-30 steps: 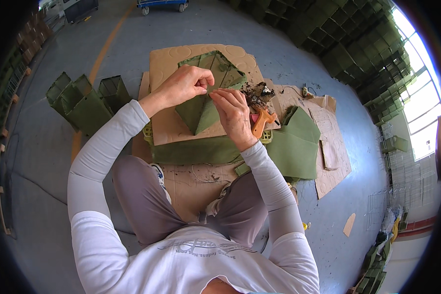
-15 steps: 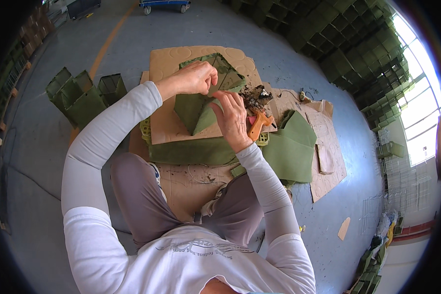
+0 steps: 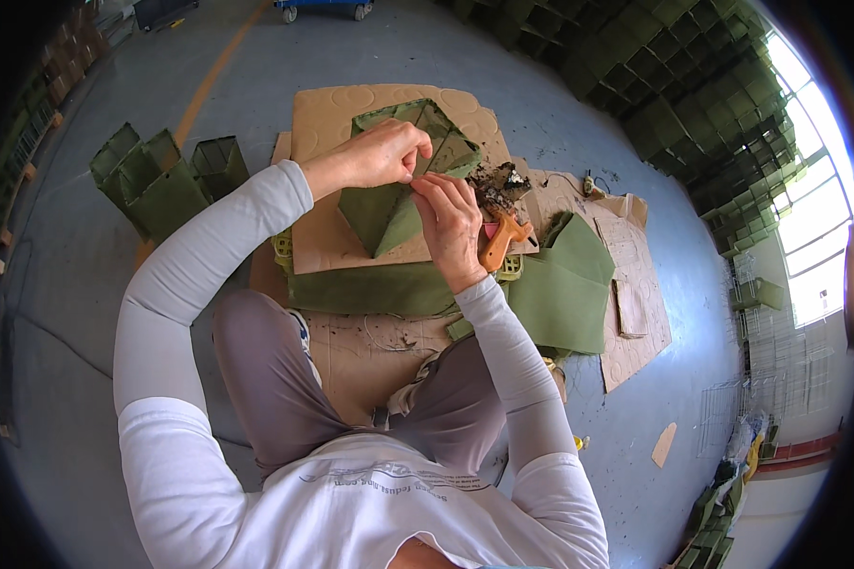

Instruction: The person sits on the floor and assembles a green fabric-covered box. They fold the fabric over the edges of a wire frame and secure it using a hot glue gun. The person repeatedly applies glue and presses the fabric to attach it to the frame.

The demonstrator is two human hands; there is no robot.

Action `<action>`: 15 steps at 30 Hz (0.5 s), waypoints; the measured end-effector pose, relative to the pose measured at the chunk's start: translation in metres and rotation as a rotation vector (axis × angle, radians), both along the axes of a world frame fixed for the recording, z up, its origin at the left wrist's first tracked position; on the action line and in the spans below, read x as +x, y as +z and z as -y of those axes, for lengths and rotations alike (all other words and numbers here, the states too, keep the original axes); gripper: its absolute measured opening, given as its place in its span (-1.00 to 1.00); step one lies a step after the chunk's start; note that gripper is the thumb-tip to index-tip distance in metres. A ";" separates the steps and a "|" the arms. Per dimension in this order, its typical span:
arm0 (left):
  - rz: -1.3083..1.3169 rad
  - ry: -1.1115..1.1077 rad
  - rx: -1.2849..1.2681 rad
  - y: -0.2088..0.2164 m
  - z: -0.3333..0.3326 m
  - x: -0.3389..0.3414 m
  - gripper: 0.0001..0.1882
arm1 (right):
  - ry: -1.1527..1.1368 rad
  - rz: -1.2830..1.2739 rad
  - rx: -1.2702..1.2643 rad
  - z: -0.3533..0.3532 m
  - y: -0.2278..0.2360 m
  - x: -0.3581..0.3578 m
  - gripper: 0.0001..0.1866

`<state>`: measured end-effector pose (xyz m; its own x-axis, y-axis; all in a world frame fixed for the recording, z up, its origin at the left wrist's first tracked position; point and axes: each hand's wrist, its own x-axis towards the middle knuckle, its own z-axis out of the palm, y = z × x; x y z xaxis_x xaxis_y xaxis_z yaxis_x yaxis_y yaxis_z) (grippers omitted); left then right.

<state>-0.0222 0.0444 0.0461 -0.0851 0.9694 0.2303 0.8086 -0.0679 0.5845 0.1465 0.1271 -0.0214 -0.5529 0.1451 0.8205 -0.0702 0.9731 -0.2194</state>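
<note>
An open green fabric box (image 3: 380,213) sits tilted on a cardboard sheet (image 3: 318,123) in front of me, one corner pointing toward me. Over its near rim my two hands meet at the fingertips. My left hand (image 3: 381,155) comes in from the left with fingers curled and closed. My right hand (image 3: 451,226) is closed too, thumb and fingers pinched just below the left fingertips. Whatever is between the fingers is too small or hidden to make out. Close to the right hand lies an orange-handled tool (image 3: 503,242), beside a heap of dark scraps (image 3: 496,185).
Flat green fabric pieces (image 3: 565,294) lie on cardboard at the right. Several open green boxes (image 3: 161,190) stand on the floor to the left. Stacked green boxes (image 3: 693,95) line the far right, and a blue cart (image 3: 323,8) is at the back.
Both hands have shifted slightly to the right, their fingertips still together. The box's rim has moved a little with them.
</note>
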 end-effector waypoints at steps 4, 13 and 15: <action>-0.014 -0.026 0.020 -0.005 -0.007 -0.001 -0.66 | -0.019 0.004 0.006 0.000 -0.001 0.001 -0.75; -0.083 -0.084 -0.184 0.002 -0.022 -0.013 -0.73 | -0.054 0.020 0.105 0.005 -0.002 -0.004 -0.69; -0.150 -0.051 -0.180 0.003 -0.023 -0.010 -0.75 | -0.068 0.017 0.157 0.005 -0.001 -0.009 -0.68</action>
